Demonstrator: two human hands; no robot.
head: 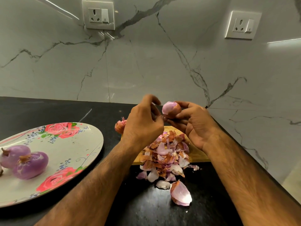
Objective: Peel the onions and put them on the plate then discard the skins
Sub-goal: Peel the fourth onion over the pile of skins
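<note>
My right hand [193, 123] grips a partly peeled onion [170, 110], pale pink on top with brown skin still on its lower side. My left hand [144, 121] is just left of it with curled fingers, pinching what looks like a thin strip of skin near the onion. Two peeled purple onions [30, 165] lie on the flowered plate [78, 144] at the left. An unpeeled onion [120, 126] sits behind my left hand. A heap of onion skins [164, 157] covers the wooden cutting board [195, 154] and spills onto the black counter.
A large loose skin piece [180, 194] lies on the black counter [57, 110] near me. A marble wall with two sockets [98, 14] rises behind. The counter's edge runs diagonally at the right.
</note>
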